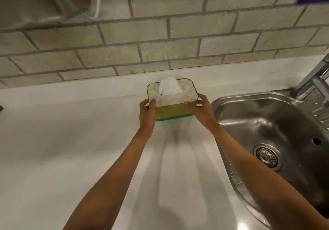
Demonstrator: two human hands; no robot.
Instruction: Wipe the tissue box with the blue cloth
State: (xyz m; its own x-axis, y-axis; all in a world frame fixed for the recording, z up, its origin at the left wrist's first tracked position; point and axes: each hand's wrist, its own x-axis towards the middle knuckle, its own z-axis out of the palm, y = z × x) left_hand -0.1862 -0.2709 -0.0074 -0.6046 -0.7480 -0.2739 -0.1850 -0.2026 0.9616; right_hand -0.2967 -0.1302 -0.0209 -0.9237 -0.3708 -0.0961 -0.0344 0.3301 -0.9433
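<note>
Filling the upper half of the view was a wall (160, 28) of pale grey-beige brick-shaped tiles with darker grout lines. Below it ran a white countertop (71, 140), smooth and matte, crossed by soft shadows of the person's arms. Set into the countertop at the right was a stainless steel sink (267, 123), its round strainer drain (267, 155) low in the basin, with a chrome tap (315, 76) rising at the far right edge. A light-coloured, blurred object with a white cord (97, 0) occupied the upper left corner; what it was could not be told.

The tissue box (172, 98) was near the back of the countertop, just left of the sink: cream quilted top, olive-gold sides, green base band, a white tissue (170, 86) standing from its opening. The left hand (146, 114) grasped its left end, thumb on the top edge; the right hand (202, 110) grasped its right end likewise. Whether the box rested on the surface or was lifted could not be told.
</note>
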